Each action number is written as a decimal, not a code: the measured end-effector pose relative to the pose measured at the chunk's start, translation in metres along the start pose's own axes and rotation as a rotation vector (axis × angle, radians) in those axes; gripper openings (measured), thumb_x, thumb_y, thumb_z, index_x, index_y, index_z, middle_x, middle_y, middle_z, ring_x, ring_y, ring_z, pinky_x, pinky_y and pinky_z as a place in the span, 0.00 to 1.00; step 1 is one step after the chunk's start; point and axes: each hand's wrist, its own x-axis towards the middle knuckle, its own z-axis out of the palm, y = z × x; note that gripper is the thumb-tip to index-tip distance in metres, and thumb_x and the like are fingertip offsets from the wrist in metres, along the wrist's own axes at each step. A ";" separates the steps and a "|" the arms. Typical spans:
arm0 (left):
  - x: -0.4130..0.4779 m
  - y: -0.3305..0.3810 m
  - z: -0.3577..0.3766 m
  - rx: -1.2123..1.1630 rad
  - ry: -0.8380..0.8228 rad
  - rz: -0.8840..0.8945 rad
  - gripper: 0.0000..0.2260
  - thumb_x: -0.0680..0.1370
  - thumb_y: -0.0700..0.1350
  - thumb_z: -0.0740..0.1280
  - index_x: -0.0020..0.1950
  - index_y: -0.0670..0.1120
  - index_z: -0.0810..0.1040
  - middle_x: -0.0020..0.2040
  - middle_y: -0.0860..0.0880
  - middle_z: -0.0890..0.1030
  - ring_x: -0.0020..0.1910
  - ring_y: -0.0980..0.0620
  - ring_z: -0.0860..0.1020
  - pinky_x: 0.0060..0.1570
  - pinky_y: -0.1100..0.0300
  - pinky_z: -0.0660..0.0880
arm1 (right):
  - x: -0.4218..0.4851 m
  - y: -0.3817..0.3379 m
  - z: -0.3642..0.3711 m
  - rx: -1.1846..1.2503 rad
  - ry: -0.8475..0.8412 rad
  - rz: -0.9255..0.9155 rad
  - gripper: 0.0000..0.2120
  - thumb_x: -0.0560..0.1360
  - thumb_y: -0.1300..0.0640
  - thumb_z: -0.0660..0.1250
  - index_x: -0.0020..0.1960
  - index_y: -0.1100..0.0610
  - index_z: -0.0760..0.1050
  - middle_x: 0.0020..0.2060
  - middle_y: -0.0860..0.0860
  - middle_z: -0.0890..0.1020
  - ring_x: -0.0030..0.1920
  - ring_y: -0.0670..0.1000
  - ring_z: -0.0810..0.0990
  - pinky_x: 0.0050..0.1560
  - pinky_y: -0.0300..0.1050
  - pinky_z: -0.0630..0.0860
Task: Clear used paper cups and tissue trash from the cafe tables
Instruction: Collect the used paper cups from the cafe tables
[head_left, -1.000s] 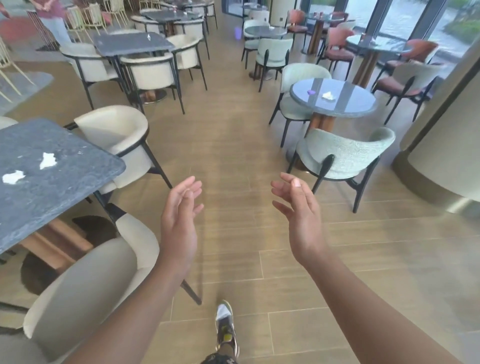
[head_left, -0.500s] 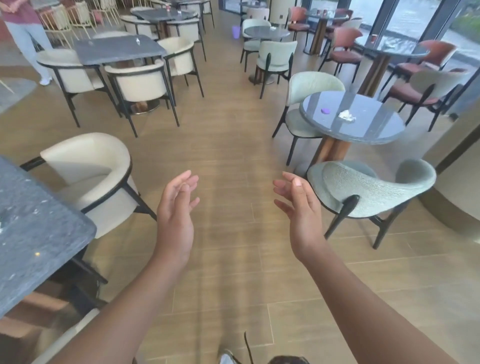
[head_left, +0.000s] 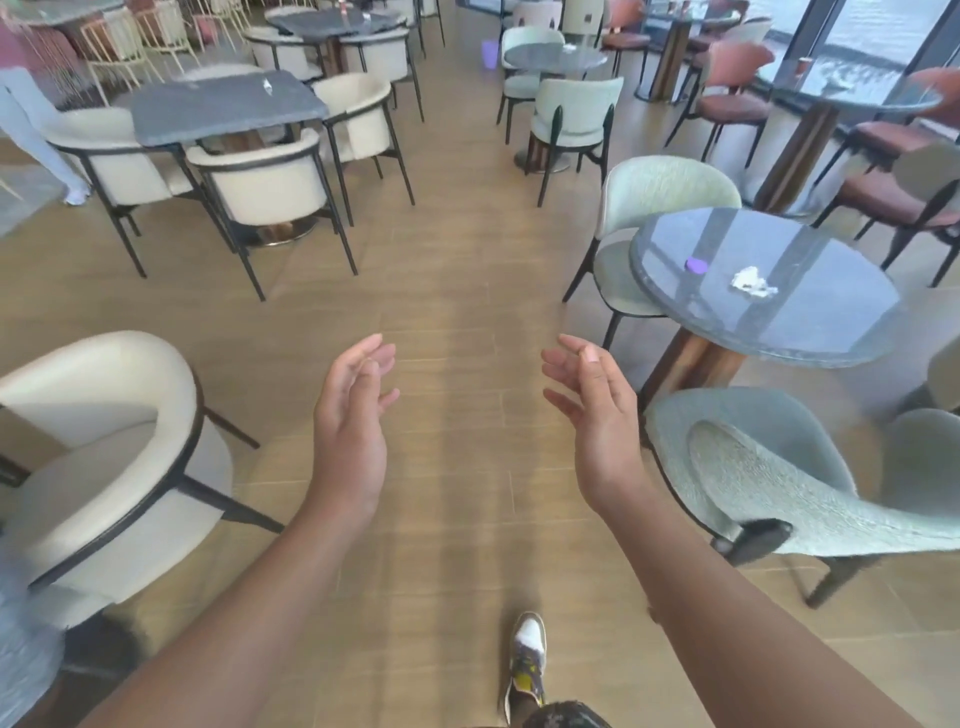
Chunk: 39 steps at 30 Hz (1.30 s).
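Observation:
A crumpled white tissue (head_left: 752, 281) lies on a round dark glossy table (head_left: 810, 332) at the right, beside a small purple object (head_left: 695, 265). Both of my hands are raised over the wooden floor aisle, palms facing each other, fingers relaxed and empty. My left hand (head_left: 353, 421) is at centre left. My right hand (head_left: 597, 415) hovers left of the round table, apart from it. Another white scrap (head_left: 268, 85) rests on a grey square table (head_left: 223, 106) far left. More tissue (head_left: 569, 49) sits on a far round table (head_left: 555, 56).
A cream armchair (head_left: 98, 457) stands at my left, a pale green chair (head_left: 789, 478) at my right, close to the round table. A person (head_left: 31, 114) stands far left. A purple bin (head_left: 489, 53) is down the aisle. My shoe (head_left: 527, 660) is on the floor.
I have walked forward along the aisle. The grey table with tissues at my left has dropped out of view, and the round table with the tissue has come nearer. My hands stay raised.

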 end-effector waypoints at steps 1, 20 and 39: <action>0.021 -0.002 0.013 -0.003 0.014 -0.008 0.13 0.88 0.47 0.56 0.68 0.54 0.76 0.66 0.52 0.81 0.68 0.57 0.78 0.68 0.48 0.76 | 0.027 -0.002 0.000 0.000 -0.007 0.002 0.19 0.80 0.40 0.59 0.61 0.48 0.81 0.57 0.51 0.86 0.60 0.48 0.83 0.66 0.57 0.79; 0.435 -0.097 0.168 -0.067 0.025 0.010 0.12 0.86 0.48 0.57 0.65 0.55 0.77 0.65 0.50 0.81 0.67 0.56 0.78 0.64 0.52 0.77 | 0.476 0.032 0.083 -0.024 -0.042 -0.021 0.20 0.80 0.41 0.58 0.63 0.50 0.80 0.57 0.51 0.86 0.60 0.49 0.84 0.65 0.55 0.80; 0.906 -0.174 0.286 -0.007 -0.020 0.007 0.12 0.88 0.47 0.56 0.66 0.54 0.77 0.66 0.51 0.81 0.67 0.56 0.78 0.66 0.49 0.77 | 0.939 0.080 0.218 0.018 -0.017 -0.020 0.20 0.81 0.41 0.58 0.63 0.49 0.80 0.56 0.49 0.86 0.60 0.49 0.84 0.64 0.55 0.80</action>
